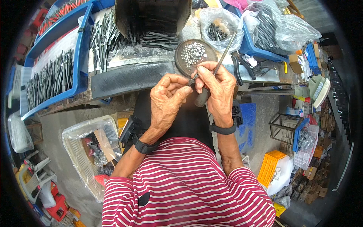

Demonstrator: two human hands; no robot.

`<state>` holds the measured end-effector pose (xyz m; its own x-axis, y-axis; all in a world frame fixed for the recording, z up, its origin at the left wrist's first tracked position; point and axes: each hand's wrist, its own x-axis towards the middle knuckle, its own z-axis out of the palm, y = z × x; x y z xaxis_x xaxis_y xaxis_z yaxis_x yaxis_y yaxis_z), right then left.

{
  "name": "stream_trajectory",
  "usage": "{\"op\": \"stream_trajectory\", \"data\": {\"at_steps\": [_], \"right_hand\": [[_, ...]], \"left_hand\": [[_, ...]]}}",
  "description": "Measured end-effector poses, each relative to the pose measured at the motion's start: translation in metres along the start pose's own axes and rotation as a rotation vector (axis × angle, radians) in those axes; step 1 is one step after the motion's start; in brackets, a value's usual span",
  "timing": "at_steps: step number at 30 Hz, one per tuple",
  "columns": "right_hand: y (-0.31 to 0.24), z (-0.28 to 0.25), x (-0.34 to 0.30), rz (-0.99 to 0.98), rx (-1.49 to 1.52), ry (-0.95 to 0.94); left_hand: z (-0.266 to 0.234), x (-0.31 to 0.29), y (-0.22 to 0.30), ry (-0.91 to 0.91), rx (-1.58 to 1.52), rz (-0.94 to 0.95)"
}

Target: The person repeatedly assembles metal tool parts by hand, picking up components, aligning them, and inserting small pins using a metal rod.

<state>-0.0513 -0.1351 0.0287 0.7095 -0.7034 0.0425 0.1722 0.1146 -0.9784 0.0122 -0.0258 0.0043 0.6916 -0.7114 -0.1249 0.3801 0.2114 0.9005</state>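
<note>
Grip is narrow on both sides, pretty much fingertip stuff. A small dark piece [193, 78] is pinched between the thumb and index finger of the left hand [166, 96], right where the two hands nearly meet; its exact shape can't be made out, being mostly covered by fingers. A long thin tool [227, 49] is held in the right hand [217, 85], with its thick dark handle [202, 98] poking out below the fingers toward the body and its shaft slanting up and away to the right. Whether the small piece is also touched by the right fingertips can't really be told.

Just beyond the grip, a round brown dish [179, 59] is set on the bench [151, 56], with lots of small shiny bits [193, 52] scattered in it. Past that, a bit to the right, dark pieces are bunched in an open clear bag [208, 19]. Dark-handled pliers [244, 68] are laid just right of the right hand. Well off to the left of the grip, a blue-edged tray [84, 56] is packed with dark strips [51, 79], and more loose strips [103, 39] are heaped between that tray and the dish.
</note>
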Motion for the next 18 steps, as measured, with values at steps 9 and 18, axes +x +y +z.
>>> {"op": "stream_trajectory", "data": {"at_steps": [9, 18], "right_hand": [[0.0034, 0.0006, 0.0010, 0.000, 0.022, 0.016], [0.0041, 0.0007, 0.0009, 0.009, 0.033, 0.031]], "left_hand": [[-0.0001, -0.0004, -0.0020, -0.006, -0.020, 0.001], [-0.0004, -0.0002, -0.0026, -0.004, -0.041, -0.003]]}}
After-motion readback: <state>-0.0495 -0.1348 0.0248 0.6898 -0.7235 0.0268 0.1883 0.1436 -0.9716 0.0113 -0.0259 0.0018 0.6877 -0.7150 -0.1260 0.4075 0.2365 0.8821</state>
